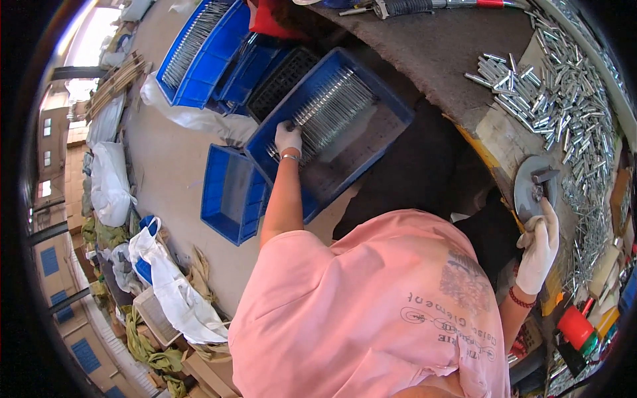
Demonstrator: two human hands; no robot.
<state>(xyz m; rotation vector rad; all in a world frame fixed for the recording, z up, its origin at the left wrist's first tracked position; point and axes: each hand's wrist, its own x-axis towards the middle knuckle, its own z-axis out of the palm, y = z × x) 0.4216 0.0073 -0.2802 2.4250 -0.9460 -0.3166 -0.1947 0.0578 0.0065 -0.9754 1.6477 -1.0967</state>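
Note:
My left hand (288, 138), in a white glove, reaches into a blue plastic bin (395, 123) at the end of a row of thin metal rods (335, 109) with sleeve-like ends. Its fingers are curled down at the rods, and what they hold is hidden. On the right, my right hand (539, 251), also gloved, has its fingers stretched out. One fingertip reaches the edge of a round grey metal plate (526, 188) with a small dark block fixture (545, 176) on it. Nothing shows in that hand.
Loose metal sleeves and rods (564, 99) are heaped on the workbench (424, 50). A second blue bin (189, 63) full of rods stands far left, and a smaller blue bin (229, 192) sits on the floor. White sacks (109, 182) line the left side. A red container (576, 327) stands lower right.

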